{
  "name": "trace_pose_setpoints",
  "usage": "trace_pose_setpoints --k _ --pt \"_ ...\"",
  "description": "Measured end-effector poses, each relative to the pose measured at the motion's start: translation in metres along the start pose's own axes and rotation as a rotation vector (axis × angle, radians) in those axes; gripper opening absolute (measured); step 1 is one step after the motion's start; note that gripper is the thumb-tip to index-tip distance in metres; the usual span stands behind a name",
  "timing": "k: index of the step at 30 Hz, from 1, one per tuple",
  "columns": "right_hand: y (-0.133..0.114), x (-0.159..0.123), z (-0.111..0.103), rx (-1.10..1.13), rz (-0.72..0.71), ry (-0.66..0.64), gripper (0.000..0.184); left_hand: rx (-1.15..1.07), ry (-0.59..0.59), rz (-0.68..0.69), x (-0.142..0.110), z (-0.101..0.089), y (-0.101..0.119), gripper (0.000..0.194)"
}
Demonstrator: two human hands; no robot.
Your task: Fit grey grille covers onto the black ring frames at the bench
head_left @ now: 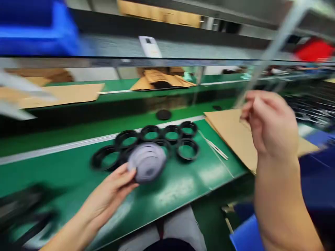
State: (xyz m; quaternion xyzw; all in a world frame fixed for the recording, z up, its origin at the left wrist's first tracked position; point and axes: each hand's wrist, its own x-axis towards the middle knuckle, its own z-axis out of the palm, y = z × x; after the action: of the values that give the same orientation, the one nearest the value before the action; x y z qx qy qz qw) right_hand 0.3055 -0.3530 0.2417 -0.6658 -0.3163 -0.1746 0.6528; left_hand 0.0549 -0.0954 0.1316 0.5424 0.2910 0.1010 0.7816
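Observation:
My left hand (115,186) grips a grey round part with curved ridges (147,162) by its left edge, above the green bench. Just behind that part stand several black rings (187,150), grouped close together; the part hides some of them. My right hand (272,122) is raised at the right, over the cardboard sheets (230,129). Its fingers are pinched together, and whatever may be between them is too small and blurred to make out. Pale tweezers (217,149) lie on the bench between the rings and the cardboard.
A green bench (180,188) runs across in front of me. Blurred black items (23,205) lie at its left end. A black disc (163,114) sits behind the rings. Overhead, a shelf (112,47) carries a blue bin (39,31). A slanted post (277,45) stands near my right hand.

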Motion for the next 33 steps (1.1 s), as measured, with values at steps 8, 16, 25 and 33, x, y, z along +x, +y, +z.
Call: trace_pose_setpoints --k 8,16,25,33 --pt "0.070 -0.176 0.147 0.321 0.540 -0.729 0.051 -0.223 0.010 0.004 -0.007 -0.016 -0.039 0.058" --pt "0.043 -0.175 0.183 0.616 0.752 -1.169 0.043 -0.372 -0.031 -0.220 -0.018 -0.058 -0.049 0.068" --pt "0.025 -0.185 0.202 -0.016 0.024 -0.601 0.029 -0.825 -0.345 -0.253 -0.018 -0.048 -0.059 0.055" --pt "0.037 -0.217 0.185 -0.148 -0.192 -0.498 0.033 -0.998 -0.230 -0.021 -0.004 -0.027 -0.047 0.047"
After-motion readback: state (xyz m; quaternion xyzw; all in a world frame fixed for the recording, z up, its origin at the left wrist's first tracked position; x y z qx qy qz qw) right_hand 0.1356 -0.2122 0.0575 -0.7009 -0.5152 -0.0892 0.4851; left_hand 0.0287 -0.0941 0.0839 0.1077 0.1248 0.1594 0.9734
